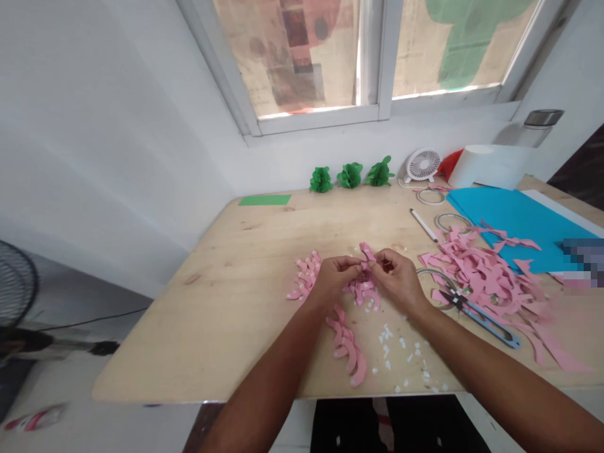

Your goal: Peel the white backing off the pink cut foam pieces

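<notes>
Head view: I see left hand (pixel 336 272) and right hand (pixel 397 275), nearly closed, pinching a pink paper piece (pixel 366 251); uneven pulling could tear it.

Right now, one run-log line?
left hand: pinching pink piece | right hand: pinching same piece | snips: on table, by pink scraps

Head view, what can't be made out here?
In the head view:
Held pink piece: partly hidden by the left hand and right hand.
Black fan: cut off by the left edge.
Object at the right edge: blurred into blocks.
White bits: too small to identify.
</notes>
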A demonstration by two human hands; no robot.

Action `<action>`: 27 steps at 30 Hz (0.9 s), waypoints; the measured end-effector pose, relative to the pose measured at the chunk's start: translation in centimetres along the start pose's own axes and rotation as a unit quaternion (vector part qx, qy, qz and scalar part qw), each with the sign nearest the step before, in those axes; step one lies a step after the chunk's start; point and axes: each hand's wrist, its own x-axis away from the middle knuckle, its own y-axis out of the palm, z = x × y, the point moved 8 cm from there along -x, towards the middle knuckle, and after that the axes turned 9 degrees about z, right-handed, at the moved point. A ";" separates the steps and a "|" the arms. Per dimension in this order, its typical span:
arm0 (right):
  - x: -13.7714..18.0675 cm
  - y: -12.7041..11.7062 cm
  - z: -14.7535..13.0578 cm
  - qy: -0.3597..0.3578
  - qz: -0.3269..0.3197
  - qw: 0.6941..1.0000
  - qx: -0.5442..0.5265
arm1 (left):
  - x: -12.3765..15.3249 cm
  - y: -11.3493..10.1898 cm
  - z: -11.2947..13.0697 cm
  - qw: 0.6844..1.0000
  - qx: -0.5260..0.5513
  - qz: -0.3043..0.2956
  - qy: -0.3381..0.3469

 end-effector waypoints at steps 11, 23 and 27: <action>-0.1 0.0 -0.1 0.001 -0.012 1.000 0.002 | -0.3 -0.6 -0.2 1.000 -0.006 0.012 -0.002; -0.2 -0.1 0.4 0.044 -0.014 0.998 -0.036 | 0.0 -0.1 -0.2 1.000 -0.004 -0.028 -0.007; -0.2 -0.2 0.5 0.046 -0.012 0.998 -0.036 | -0.1 0.0 -0.2 1.000 -0.009 -0.023 -0.013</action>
